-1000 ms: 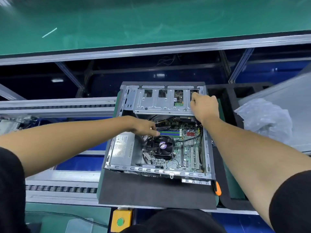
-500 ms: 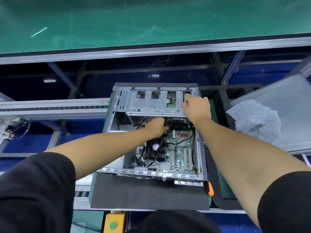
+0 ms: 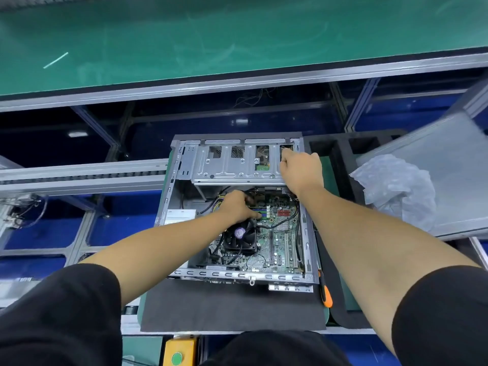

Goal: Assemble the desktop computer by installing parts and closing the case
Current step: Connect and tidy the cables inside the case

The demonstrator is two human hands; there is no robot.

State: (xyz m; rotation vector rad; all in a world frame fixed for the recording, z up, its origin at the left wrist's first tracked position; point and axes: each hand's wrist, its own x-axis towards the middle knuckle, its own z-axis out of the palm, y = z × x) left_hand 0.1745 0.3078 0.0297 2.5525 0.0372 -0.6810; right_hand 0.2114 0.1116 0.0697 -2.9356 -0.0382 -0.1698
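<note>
The open computer case [image 3: 237,276] lay on a black mat [image 3: 227,307]. The right hand [image 3: 301,170] gripped the drive cage [image 3: 237,165]; the left hand [image 3: 237,207], grip unclear, reached among cables [image 3: 274,226] and could snag one.

Open case [image 3: 306,233] on a mat [image 3: 232,307] — screwdriver [image 3: 325,293] just right, crumpled wrap [image 3: 396,188] farther right.

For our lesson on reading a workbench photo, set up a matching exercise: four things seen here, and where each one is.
Things:
1. cooling fan
2. screwdriver
3. plastic wrap
4. green button

Places:
A. on the grey panel at the right
B. inside the computer case
C. on the yellow box at the bottom edge
D. just outside the case's right wall

Pairs: 1-B, 2-D, 3-A, 4-C
</note>
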